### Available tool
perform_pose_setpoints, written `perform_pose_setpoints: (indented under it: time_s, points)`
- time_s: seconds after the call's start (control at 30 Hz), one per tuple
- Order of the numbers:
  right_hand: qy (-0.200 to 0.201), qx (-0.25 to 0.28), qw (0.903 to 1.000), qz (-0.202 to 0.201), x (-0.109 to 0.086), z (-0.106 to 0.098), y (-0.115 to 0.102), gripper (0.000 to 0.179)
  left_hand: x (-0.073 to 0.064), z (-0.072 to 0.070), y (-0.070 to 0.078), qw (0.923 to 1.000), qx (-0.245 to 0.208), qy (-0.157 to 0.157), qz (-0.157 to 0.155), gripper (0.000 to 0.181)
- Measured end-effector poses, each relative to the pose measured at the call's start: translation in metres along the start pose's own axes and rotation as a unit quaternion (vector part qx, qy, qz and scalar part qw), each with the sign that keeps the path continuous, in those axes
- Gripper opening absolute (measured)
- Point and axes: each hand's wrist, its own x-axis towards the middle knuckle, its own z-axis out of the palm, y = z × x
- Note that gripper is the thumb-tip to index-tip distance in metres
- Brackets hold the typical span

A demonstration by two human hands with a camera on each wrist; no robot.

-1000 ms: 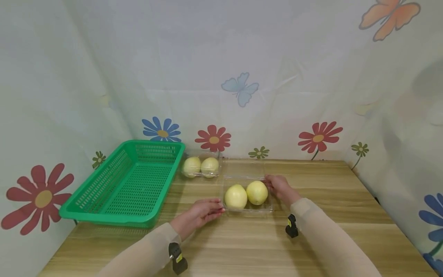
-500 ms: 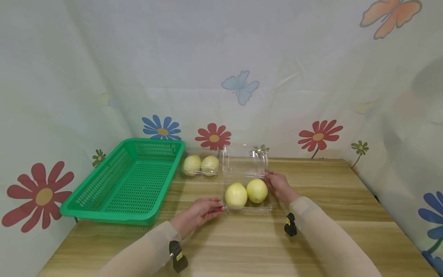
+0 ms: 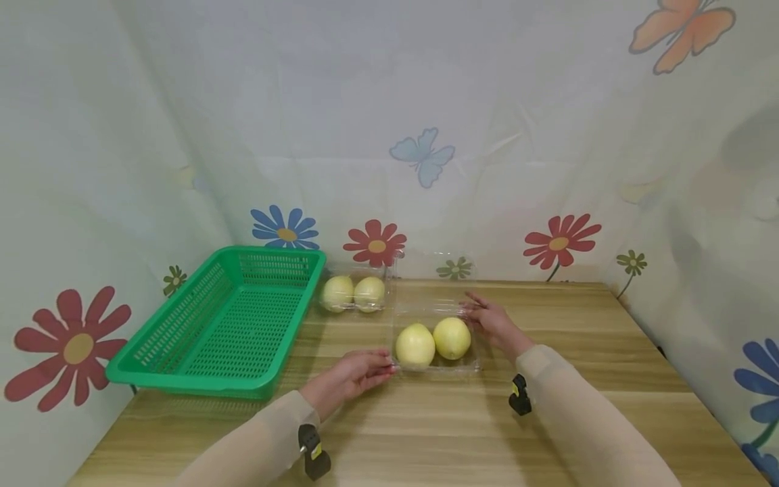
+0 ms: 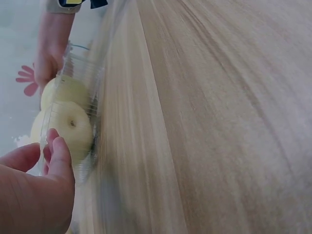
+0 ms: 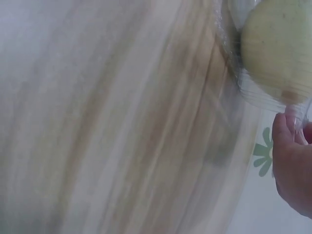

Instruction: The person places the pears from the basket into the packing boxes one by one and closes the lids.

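Two round pale yellow fruits (image 3: pixel 416 345) sit side by side in a clear plastic clamshell box (image 3: pixel 435 369) on the table. Its see-through lid (image 3: pixel 433 255) stands raised at the back. My left hand (image 3: pixel 356 373) pinches the box's front left rim between thumb and fingers, as the left wrist view shows. At the back right corner, my right hand (image 3: pixel 494 323) grips the plastic edge near the hinge, one finger stretched out toward the lid. In the right wrist view the fingertips (image 5: pixel 282 127) overlap the clear rim just beside a fruit.
Behind and left, a second clear box holds two similar fruits (image 3: pixel 337 293). A green slotted basket (image 3: pixel 243 331) stands at the left of the wooden table (image 3: pixel 438 433). A flower-printed cloth (image 3: pixel 487 203) hangs along the back and sides.
The lid has risen from lying low at the back to standing up. My right hand's finger has lifted and stretched out; the left hand keeps its place at the box.
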Motion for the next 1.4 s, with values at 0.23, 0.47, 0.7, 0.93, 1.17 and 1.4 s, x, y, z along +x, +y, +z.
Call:
perform_pose_setpoints:
  time_s: [0.23,0.47,0.7,0.93,1.17,1.4]
  points:
    - [-0.022,-0.065,0.9974,-0.019,-0.002,-0.008,0.002,0.056,0.000,0.000,-0.004,1.0000,0.003,-0.008,-0.001,0.041]
    - [-0.039,-0.137,0.9889,-0.042,-0.009,-0.019,0.002,0.053,0.000,-0.001,-0.007,0.9994,-0.013,-0.031,0.008,0.046]
    - [-0.009,-0.211,0.9732,-0.091,-0.013,-0.020,0.001,0.044,0.000,0.000,-0.007,0.9993,-0.029,-0.023,0.007,0.044]
    - [0.034,-0.379,0.9043,-0.194,-0.013,-0.021,0.002,0.018,-0.001,0.001,-0.007,0.9993,-0.036,-0.013,0.005,0.042]
    - [-0.014,-0.436,0.8587,-0.269,-0.017,-0.025,-0.001,0.046,0.000,-0.001,-0.006,0.9984,-0.056,-0.003,0.007,0.041]
    - [-0.020,-0.483,0.8173,-0.314,-0.023,-0.026,-0.003,0.052,0.000,-0.003,-0.002,0.9975,-0.064,-0.030,0.005,0.042]
